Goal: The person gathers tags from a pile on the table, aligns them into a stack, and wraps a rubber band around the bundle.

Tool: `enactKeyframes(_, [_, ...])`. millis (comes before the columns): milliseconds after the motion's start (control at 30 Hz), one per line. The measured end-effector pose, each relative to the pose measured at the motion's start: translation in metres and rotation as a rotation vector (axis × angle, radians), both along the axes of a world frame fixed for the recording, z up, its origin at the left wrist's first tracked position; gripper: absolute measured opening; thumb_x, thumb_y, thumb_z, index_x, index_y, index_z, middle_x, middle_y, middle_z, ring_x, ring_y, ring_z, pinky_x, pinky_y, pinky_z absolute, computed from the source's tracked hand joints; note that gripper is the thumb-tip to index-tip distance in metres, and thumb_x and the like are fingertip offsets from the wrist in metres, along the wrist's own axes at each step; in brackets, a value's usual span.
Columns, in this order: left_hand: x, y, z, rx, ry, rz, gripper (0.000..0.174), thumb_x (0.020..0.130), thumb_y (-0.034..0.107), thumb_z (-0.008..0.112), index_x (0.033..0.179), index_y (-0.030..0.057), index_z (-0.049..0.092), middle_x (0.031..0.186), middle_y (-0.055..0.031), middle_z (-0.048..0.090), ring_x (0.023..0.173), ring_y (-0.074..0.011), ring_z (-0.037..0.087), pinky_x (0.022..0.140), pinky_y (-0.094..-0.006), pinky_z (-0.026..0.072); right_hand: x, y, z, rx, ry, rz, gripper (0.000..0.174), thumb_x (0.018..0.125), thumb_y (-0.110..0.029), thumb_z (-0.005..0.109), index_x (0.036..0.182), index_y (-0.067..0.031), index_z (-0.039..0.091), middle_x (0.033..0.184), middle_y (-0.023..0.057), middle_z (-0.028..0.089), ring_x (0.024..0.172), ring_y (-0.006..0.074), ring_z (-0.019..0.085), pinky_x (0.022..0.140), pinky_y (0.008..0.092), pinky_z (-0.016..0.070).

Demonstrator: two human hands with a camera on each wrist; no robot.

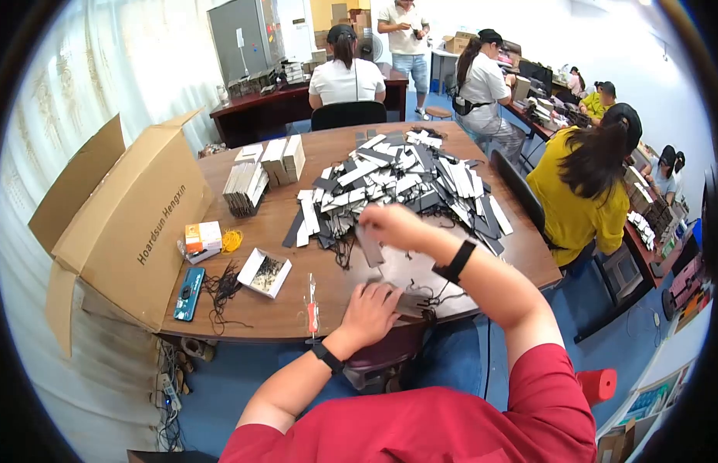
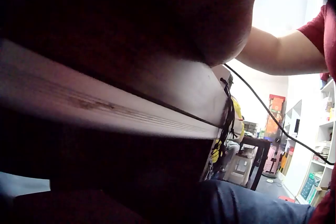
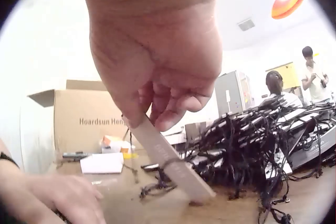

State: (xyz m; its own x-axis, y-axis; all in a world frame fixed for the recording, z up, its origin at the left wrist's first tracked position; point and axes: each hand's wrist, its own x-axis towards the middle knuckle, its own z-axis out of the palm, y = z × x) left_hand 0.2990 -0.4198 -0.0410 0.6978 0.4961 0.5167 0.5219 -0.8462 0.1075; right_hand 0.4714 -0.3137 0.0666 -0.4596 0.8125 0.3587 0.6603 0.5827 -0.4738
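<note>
My right hand (image 1: 393, 227) pinches the upper end of a flat greyish tag strip (image 3: 173, 163) between thumb and fingers. The strip slants down to the tabletop, with a black cord across its face. My left hand (image 1: 368, 315) rests on the table's near edge, fingers extended and slightly bent, nothing in its grip. Just beyond the hands rises a big heap of black and white tag strips (image 1: 405, 174) with tangled black cords (image 3: 236, 155). More black cords (image 1: 430, 299) lie right of the left hand. The left wrist view is mostly dark, showing the table edge (image 2: 105, 103).
At the left stands a large open cardboard box (image 1: 135, 224). Near it are stacked strip bundles (image 1: 245, 187), a small white box (image 1: 265, 272) with small pieces inside, a blue packet (image 1: 189, 294), yellow bands (image 1: 231, 240) and an orange-handled tool (image 1: 312, 316). Several people sit at other desks.
</note>
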Motion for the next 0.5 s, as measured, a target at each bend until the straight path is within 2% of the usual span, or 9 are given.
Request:
enactKeyframes(33, [-0.001, -0.001, -0.001, 0.013, 0.002, 0.004, 0.057, 0.076, 0.026, 0.074, 0.126, 0.0077, 0.056, 0.111, -0.0098, 0.055, 0.108, -0.0289, 0.052, 0.099, -0.0493, 0.0368, 0.008, 0.001, -0.001, 0.223, 0.095, -0.035, 0.025, 0.084, -0.014, 0.066, 0.108, -0.0074, 0.065, 0.087, 0.0127, 0.070, 0.076, 0.0265, 0.069, 0.074, 0.0359, 0.0543])
enactKeyframes(67, [0.000, 0.000, 0.000, 0.017, 0.006, 0.009, 0.057, 0.075, 0.026, 0.075, 0.126, 0.0078, 0.055, 0.111, -0.0097, 0.055, 0.107, -0.0290, 0.052, 0.099, -0.0490, 0.0368, 0.019, -0.008, 0.015, -0.148, 0.245, -0.151, 0.023, 0.086, -0.010, 0.064, 0.108, -0.0018, 0.063, 0.090, 0.0123, 0.070, 0.075, 0.0197, 0.070, 0.072, 0.0339, 0.0543])
enactKeyframes(100, [0.000, 0.000, -0.001, 0.014, 0.014, 0.015, 0.058, 0.075, 0.026, 0.075, 0.127, 0.0079, 0.055, 0.111, -0.0096, 0.055, 0.107, -0.0291, 0.052, 0.099, -0.0486, 0.0369, 0.033, -0.001, 0.006, -0.305, 0.499, -0.196, 0.025, 0.088, -0.008, 0.063, 0.111, 0.0017, 0.060, 0.091, 0.0106, 0.068, 0.077, 0.0157, 0.069, 0.068, 0.0317, 0.0539])
enactKeyframes(167, [0.001, 0.001, -0.005, 0.042, -0.012, 0.018, 0.059, 0.075, 0.025, 0.075, 0.127, 0.0081, 0.054, 0.110, -0.0095, 0.054, 0.107, -0.0293, 0.052, 0.097, -0.0472, 0.0374, 0.054, -0.019, 0.000, -0.565, 1.002, -0.245, 0.040, 0.090, -0.004, 0.063, 0.126, -0.0011, 0.047, 0.107, 0.0112, 0.064, 0.086, 0.0210, 0.071, 0.068, 0.0267, 0.0537])
enactKeyframes(200, [0.001, 0.003, -0.003, 0.026, -0.013, 0.020, 0.059, 0.074, 0.025, 0.075, 0.126, 0.0080, 0.054, 0.110, -0.0095, 0.054, 0.107, -0.0293, 0.052, 0.096, -0.0469, 0.0375, 0.063, -0.030, -0.010, -0.668, 1.051, -0.299, 0.045, 0.090, -0.003, 0.062, 0.131, -0.0029, 0.043, 0.112, 0.0112, 0.061, 0.091, 0.0229, 0.070, 0.070, 0.0278, 0.0543])
enactKeyframes(267, [0.000, 0.000, 0.000, -0.005, -0.009, 0.016, 0.058, 0.074, 0.025, 0.076, 0.126, 0.0080, 0.055, 0.111, -0.0094, 0.055, 0.107, -0.0294, 0.052, 0.096, -0.0463, 0.0379, 0.077, -0.047, -0.036, -0.779, 0.883, -0.307, 0.045, 0.089, -0.001, 0.063, 0.130, -0.0022, 0.047, 0.104, 0.0095, 0.064, 0.091, 0.0195, 0.069, 0.070, 0.0286, 0.0534])
enactKeyframes(333, [-0.001, -0.002, -0.006, -0.007, -0.020, 0.001, 0.058, 0.074, 0.024, 0.075, 0.125, 0.0078, 0.055, 0.112, -0.0098, 0.055, 0.107, -0.0293, 0.052, 0.096, -0.0457, 0.0379, 0.089, -0.059, -0.065, -0.637, 0.370, -0.385, 0.040, 0.084, 0.001, 0.066, 0.123, -0.0021, 0.057, 0.096, 0.0103, 0.068, 0.079, 0.0146, 0.066, 0.069, 0.0272, 0.0526])
enactKeyframes(367, [0.000, 0.003, -0.005, 0.009, -0.034, -0.002, 0.057, 0.074, 0.024, 0.075, 0.125, 0.0078, 0.055, 0.112, -0.0099, 0.055, 0.107, -0.0292, 0.052, 0.096, -0.0454, 0.0379, 0.087, -0.064, -0.083, -0.582, 0.404, -0.343, 0.031, 0.083, 0.002, 0.066, 0.114, -0.0010, 0.064, 0.091, 0.0094, 0.069, 0.074, 0.0144, 0.062, 0.069, 0.0287, 0.0521])
enactKeyframes(500, [0.001, 0.004, -0.005, -0.031, -0.017, 0.016, 0.058, 0.074, 0.025, 0.075, 0.126, 0.0073, 0.055, 0.116, -0.0116, 0.054, 0.109, -0.0293, 0.051, 0.095, -0.0447, 0.0378, 0.081, -0.073, -0.093, -0.342, 0.066, -0.308, 0.026, 0.078, -0.013, 0.073, 0.100, -0.0009, 0.068, 0.089, 0.0183, 0.070, 0.080, 0.0296, 0.068, 0.075, 0.0382, 0.0527])
